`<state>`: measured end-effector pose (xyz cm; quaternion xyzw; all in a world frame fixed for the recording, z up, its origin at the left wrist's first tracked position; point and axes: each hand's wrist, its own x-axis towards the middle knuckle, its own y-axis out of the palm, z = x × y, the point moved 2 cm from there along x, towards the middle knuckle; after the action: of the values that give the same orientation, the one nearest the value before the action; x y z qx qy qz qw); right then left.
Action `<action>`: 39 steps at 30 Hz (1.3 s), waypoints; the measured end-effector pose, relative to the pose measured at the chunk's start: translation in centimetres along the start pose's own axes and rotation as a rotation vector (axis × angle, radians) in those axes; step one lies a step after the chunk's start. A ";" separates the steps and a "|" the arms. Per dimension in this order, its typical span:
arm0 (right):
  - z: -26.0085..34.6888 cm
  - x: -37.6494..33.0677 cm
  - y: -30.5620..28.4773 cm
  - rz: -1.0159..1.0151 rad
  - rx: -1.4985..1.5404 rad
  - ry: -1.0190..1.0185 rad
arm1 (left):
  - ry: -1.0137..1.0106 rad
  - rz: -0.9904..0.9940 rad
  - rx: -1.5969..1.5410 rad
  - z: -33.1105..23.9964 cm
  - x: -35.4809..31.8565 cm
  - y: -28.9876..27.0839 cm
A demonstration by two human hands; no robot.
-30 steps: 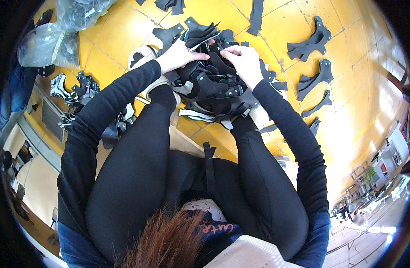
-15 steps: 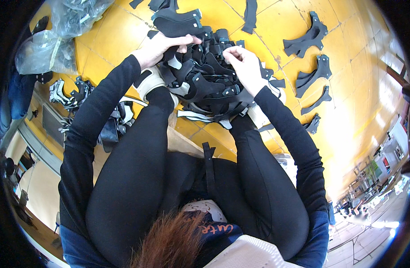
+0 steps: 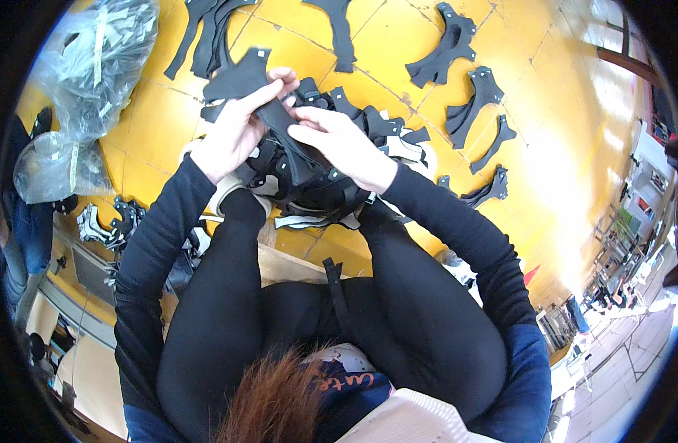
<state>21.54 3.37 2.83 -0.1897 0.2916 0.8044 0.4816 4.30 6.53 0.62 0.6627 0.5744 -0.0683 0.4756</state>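
Raised over the heap, a curved black cut piece (image 3: 240, 78), shaped like part of a shoe upper with a small pale tag at one corner, is in my left hand (image 3: 232, 140). The fingers of that hand wrap round its middle, and a long end hangs down toward the heap. My right hand (image 3: 350, 148) has thumb and fingers closed at the edge of the hanging end; its fingertips are partly hidden. Below both hands lies a heap of similar black pieces (image 3: 328, 193), some with white parts, between my feet.
On the yellow tiled floor (image 3: 383, 81), black pieces lie in small stacks at the far left (image 3: 219, 37), far middle (image 3: 335, 29) and right (image 3: 446, 48). Clear plastic bags (image 3: 80, 81) stand at left. Nearer are white and black pieces (image 3: 103, 225) and another person's leg (image 3: 32, 229).
A black piece is now lifted in my left hand above the heap. My right hand has moved left and nearer, up to that piece. The whole view has shifted, with floor stacks farther left.
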 end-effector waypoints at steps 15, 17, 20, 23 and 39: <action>4.8 8.0 -20.0 -0.462 -0.064 -0.578 | -0.167 -0.047 0.236 -0.4 -0.3 -4.7; 1.5 11.3 -22.1 -0.566 0.096 -0.395 | -0.179 -0.080 0.269 -0.2 -0.4 -5.3; -3.6 14.5 -23.6 -0.744 -0.101 -0.151 | -0.216 -0.083 0.292 0.6 -0.4 -5.3; -7.7 15.2 -25.4 -0.848 -0.030 -0.160 | -0.242 -0.058 0.272 1.6 0.3 -4.8; -4.3 5.2 -12.2 -0.206 -0.603 -0.273 | 0.132 -0.041 0.864 2.2 1.7 -7.5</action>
<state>30.06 8.47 -6.98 -0.2425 -0.0473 0.8194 0.5172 -0.33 5.27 -5.80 0.7921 0.5354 -0.2695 0.1156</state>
